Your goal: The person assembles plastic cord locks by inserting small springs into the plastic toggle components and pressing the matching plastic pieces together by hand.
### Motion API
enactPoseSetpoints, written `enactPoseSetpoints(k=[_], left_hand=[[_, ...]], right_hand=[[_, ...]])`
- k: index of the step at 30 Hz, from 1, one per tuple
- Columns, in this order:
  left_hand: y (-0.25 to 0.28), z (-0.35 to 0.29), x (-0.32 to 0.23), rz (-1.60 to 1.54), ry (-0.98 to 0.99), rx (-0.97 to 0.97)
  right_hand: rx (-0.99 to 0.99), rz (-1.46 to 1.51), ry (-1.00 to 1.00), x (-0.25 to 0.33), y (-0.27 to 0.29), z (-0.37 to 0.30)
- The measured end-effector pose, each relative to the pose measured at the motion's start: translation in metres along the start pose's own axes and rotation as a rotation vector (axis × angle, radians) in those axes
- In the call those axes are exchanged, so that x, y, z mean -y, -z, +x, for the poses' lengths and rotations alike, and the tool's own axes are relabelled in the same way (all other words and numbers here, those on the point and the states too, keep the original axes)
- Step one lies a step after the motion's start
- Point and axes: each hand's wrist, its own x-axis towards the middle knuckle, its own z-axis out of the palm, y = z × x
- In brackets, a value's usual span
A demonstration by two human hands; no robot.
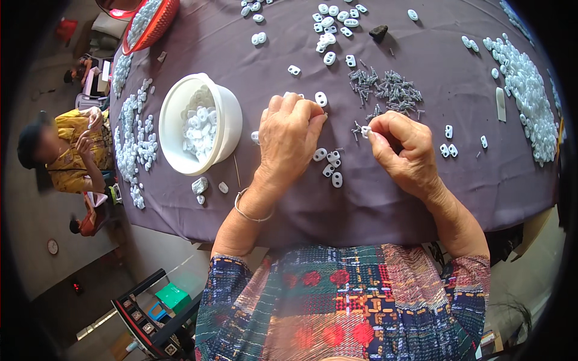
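My right hand [406, 150] pinches a small white plastic piece with holes [365, 131] between thumb and fingertips. Small grey screws [356, 129] lie right beside that piece, at the near edge of a heap of screws [397, 87]. To the left, my left hand [289, 137] is closed above the cloth, thumb against the fingers. Whatever its fingertips hold is too small or hidden to name. Just beyond them rests an oval white piece with two holes [321, 99]. Several similar pieces [336, 179] lie between my hands, toward me.
A white tub [232, 123] of white pieces stands left on the purple cloth [289, 210]. Heaps of white pieces line the left [135, 129] and right [530, 99]. A dark stone [378, 33] lies far off; a red basket [159, 30] is far left. Beyond sits a person in yellow [75, 150].
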Motion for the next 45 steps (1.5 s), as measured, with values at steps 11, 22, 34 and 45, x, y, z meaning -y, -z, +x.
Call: enactPoseSetpoints(k=[11,22,34,45], left_hand=[[0.009,-0.003,-0.012,-0.539,0.130,0.066],[0.017,-0.007,-0.009,-0.214,-0.103,0.027],[0.009,-0.010,-0.021,-0.175,-0.041,0.255],[0.010,-0.014,-0.020,-0.698,0.351,0.091]], right_hand=[[-0.005,0.000,0.016,-0.001,0.001,0.000],[-0.040,-0.022,0.022,-0.002,0.006,0.003],[-0.020,-0.012,0.042,-0.001,0.004,0.001],[-0.004,-0.002,0.021,0.000,0.004,0.001]])
